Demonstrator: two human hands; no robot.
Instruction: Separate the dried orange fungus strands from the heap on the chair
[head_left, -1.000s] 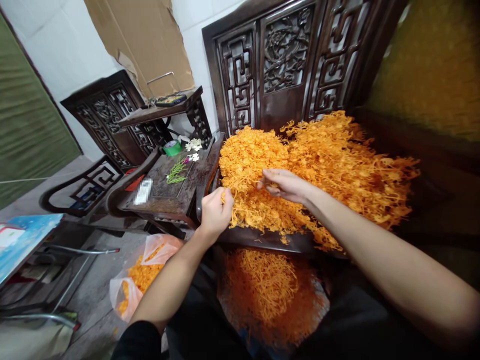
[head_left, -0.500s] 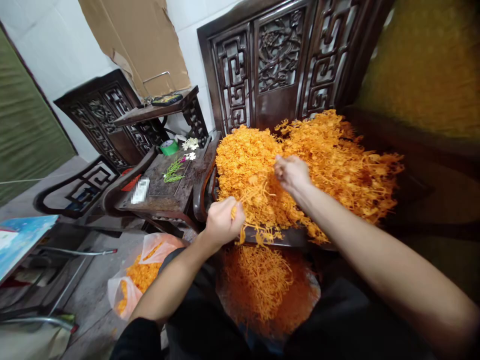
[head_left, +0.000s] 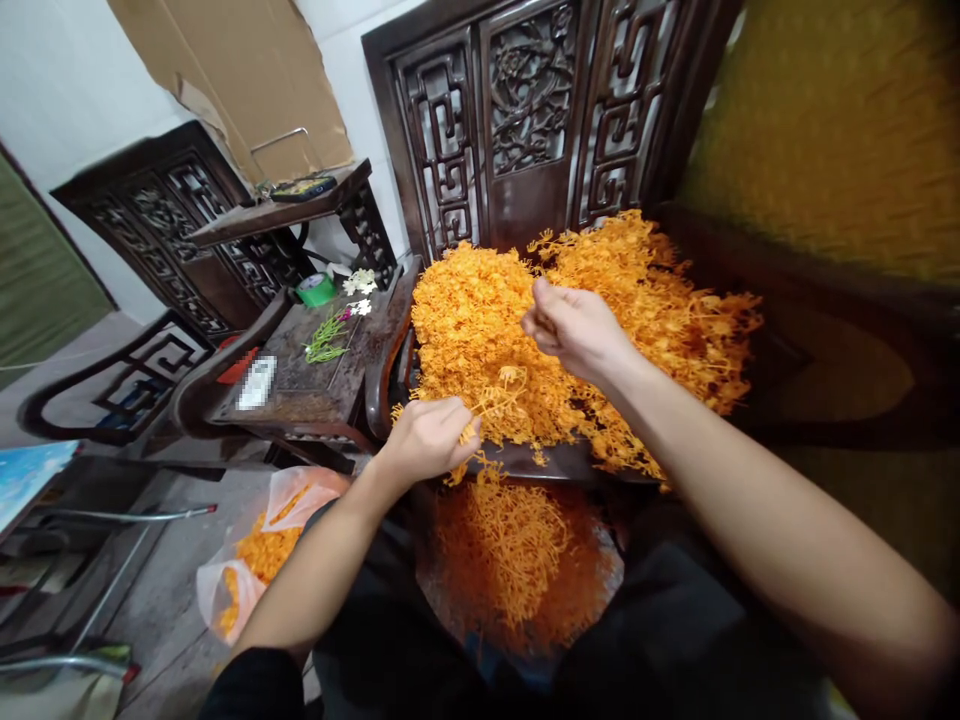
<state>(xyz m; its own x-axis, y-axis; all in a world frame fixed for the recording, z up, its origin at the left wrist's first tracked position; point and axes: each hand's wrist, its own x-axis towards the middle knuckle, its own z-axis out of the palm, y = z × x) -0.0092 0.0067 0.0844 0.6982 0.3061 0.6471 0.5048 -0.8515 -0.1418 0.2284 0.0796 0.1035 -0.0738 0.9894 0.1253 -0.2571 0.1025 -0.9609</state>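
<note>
My left hand [head_left: 429,436] grips orange sprigs [head_left: 512,376]; right hand [head_left: 576,328] curls over the heap [head_left: 472,300], contents unclear. Looks like picking; next pinch wants a light touch.

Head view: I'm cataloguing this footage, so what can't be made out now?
Head view:
Gripped ends of the orange stems: hidden inside the left hand.
Whether the right hand holds anything: hidden within its curl.
Surface of the white slip: pixelated.
Part of the plastic bag: behind the left forearm.
Blue tabletop: cut off by left edge.
</note>
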